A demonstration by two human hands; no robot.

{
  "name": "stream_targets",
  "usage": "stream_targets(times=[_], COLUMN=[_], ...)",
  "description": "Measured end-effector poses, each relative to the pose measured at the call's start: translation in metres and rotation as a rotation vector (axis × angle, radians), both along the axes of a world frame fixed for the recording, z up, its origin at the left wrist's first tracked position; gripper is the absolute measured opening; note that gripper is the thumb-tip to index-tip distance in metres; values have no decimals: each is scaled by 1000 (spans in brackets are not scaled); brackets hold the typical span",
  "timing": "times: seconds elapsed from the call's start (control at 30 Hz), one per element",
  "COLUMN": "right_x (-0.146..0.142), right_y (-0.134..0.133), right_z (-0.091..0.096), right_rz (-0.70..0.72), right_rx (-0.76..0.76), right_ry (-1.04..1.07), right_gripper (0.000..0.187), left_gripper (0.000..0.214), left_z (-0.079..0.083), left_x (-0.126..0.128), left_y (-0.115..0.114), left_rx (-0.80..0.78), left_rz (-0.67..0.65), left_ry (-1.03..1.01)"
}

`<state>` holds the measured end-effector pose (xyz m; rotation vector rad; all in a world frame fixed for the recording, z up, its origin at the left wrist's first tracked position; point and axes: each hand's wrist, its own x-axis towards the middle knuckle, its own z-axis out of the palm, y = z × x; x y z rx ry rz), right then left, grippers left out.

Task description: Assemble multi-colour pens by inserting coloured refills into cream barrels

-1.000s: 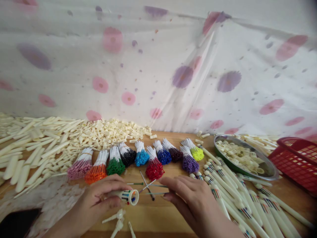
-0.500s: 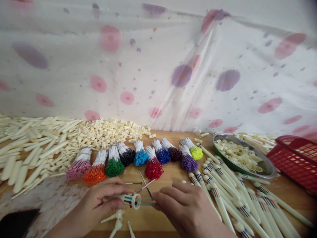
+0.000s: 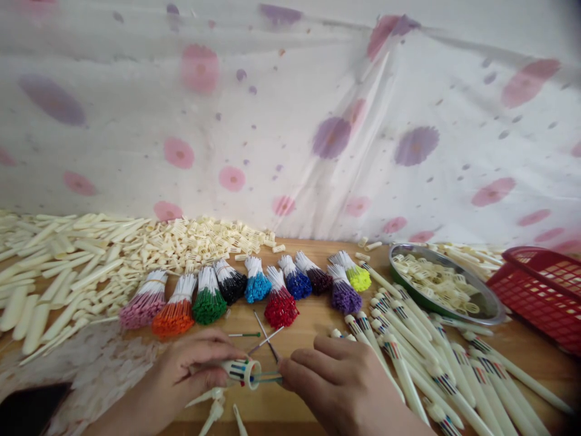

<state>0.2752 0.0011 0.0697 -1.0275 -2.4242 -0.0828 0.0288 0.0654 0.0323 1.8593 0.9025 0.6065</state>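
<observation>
My left hand (image 3: 195, 369) is closed around a cream slotted multicolour pen barrel (image 3: 239, 370), its open end turned right; coloured sliders show in the slots. The fingers of my right hand (image 3: 338, 375) pinch thin bluish pen refills (image 3: 269, 376), whose far ends reach into that open end. Their number is unclear. Just beyond my hands, a green-tipped refill (image 3: 245, 335) and two crossed refills (image 3: 267, 339) lie on the table. Bundles of refills stand in a row behind, among them red (image 3: 281, 307), green (image 3: 209, 303) and purple (image 3: 345, 295).
Cream pen tubes (image 3: 59, 290) and small slotted parts (image 3: 204, 239) are heaped at the left. Multicolour pens (image 3: 422, 351) lie at the right, near a metal bowl (image 3: 492, 312) of clips and a red basket (image 3: 540, 297). A dark flat object (image 3: 31, 409) lies front left.
The refills in my right hand sit slightly deeper in the barrel's open end, and the gap between my hands is a little smaller. The barrel has shifted slightly right.
</observation>
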Motion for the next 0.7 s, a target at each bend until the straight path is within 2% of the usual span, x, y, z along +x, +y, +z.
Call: stream_targets(times=[0.3, 0.5, 0.7], right_x=[-1, -2, -3], right_y=[0, 0, 0], right_z=[1, -1, 2], right_rz=[40, 45, 45], right_rx=[56, 109, 111], right_ry=[26, 47, 52], right_gripper=[27, 20, 23], left_gripper=[22, 27, 28], left_z=[-3, 2, 4], left_x=[-1, 1, 2], left_y=[-1, -4, -4], left_rx=[-5, -31, -51], left_rz=[-34, -37, -49], left_ry=[48, 19, 14])
